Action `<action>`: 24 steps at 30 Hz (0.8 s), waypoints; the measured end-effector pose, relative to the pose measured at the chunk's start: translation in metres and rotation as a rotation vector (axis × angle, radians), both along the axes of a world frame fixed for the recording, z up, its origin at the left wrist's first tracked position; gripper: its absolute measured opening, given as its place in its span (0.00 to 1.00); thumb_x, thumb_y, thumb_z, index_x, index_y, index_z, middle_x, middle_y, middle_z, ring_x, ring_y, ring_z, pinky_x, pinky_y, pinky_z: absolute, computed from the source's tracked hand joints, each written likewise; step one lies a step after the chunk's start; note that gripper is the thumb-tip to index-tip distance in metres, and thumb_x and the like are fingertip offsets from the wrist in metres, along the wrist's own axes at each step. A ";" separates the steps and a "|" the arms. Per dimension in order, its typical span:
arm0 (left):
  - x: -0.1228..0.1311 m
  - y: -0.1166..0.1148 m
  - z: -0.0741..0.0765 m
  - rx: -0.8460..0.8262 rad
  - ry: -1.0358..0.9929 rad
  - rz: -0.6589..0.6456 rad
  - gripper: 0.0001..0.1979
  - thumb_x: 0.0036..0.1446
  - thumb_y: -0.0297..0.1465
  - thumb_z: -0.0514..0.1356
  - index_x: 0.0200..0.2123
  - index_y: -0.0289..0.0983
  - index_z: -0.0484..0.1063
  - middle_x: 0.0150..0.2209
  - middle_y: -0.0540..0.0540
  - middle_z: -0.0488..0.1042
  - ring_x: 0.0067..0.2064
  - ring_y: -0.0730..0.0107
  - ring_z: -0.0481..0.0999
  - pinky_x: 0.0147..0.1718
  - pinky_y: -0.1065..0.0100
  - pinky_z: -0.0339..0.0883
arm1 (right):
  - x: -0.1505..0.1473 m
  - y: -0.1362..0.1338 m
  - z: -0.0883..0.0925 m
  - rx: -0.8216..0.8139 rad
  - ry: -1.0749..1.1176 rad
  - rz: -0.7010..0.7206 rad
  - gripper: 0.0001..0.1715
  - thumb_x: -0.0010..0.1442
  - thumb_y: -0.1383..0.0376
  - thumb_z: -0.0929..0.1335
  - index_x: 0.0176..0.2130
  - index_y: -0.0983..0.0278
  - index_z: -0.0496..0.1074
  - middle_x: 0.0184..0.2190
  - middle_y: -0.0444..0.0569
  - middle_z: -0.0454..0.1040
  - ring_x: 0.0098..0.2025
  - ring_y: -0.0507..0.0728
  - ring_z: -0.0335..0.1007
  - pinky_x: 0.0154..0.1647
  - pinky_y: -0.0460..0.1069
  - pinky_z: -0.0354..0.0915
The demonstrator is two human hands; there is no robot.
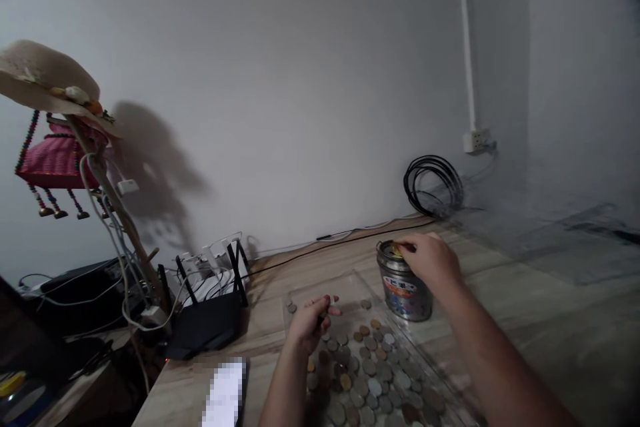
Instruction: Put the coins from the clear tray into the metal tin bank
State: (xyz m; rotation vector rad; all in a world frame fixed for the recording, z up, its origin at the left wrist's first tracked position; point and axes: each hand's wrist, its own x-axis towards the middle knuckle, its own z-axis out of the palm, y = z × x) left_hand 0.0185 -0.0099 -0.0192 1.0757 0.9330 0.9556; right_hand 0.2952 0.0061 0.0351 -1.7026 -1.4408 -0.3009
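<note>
- Table [545, 327] is stretching right of tin [407, 297], tray [353, 290] left, near end cut off.
- Right hand [433, 259] is pinching yellow thing [397, 251] atop it.
- Left hand [311, 321] is curling; cannot tell its hold.

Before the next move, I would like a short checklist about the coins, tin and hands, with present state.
1. Tin upright on the table: ok.
2. Coins inside the clear tray: ok, those visible lie there.
3. Right hand at the tin's top: ok.
4. What the right hand holds: cannot tell; something yellow shows there.
5. What the left hand, above the tray, holds: cannot tell.
6. Router apart from the tray: ok.
</note>
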 end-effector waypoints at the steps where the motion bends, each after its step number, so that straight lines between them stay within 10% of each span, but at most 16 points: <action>1: 0.000 -0.001 0.001 0.008 -0.006 0.003 0.23 0.42 0.42 0.62 0.37 0.29 0.70 0.24 0.48 0.71 0.14 0.86 0.53 0.15 0.73 0.33 | 0.002 0.000 0.000 -0.021 -0.004 -0.012 0.13 0.50 0.64 0.64 0.33 0.60 0.77 0.29 0.51 0.74 0.34 0.59 0.65 0.29 0.50 0.56; 7: 0.003 -0.004 0.002 -0.011 -0.046 -0.043 0.23 0.39 0.41 0.63 0.35 0.28 0.71 0.22 0.50 0.68 0.15 0.86 0.53 0.15 0.74 0.32 | -0.024 -0.006 0.006 0.150 -0.056 0.075 0.15 0.54 0.63 0.62 0.38 0.61 0.75 0.36 0.52 0.74 0.40 0.61 0.64 0.39 0.53 0.58; 14: 0.004 -0.002 0.001 0.005 -0.113 -0.055 0.20 0.40 0.40 0.63 0.34 0.33 0.67 0.23 0.50 0.69 0.16 0.84 0.58 0.14 0.76 0.34 | -0.109 -0.016 -0.019 -0.197 -0.087 0.794 0.14 0.52 0.63 0.64 0.38 0.60 0.75 0.32 0.47 0.73 0.33 0.53 0.66 0.35 0.46 0.58; 24: 0.005 -0.004 0.003 -0.150 -0.144 -0.125 0.11 0.50 0.34 0.57 0.34 0.32 0.68 0.22 0.48 0.70 0.15 0.83 0.62 0.12 0.79 0.44 | -0.114 -0.010 -0.031 -0.269 0.007 0.765 0.09 0.48 0.69 0.64 0.29 0.63 0.74 0.28 0.47 0.74 0.32 0.53 0.66 0.33 0.46 0.58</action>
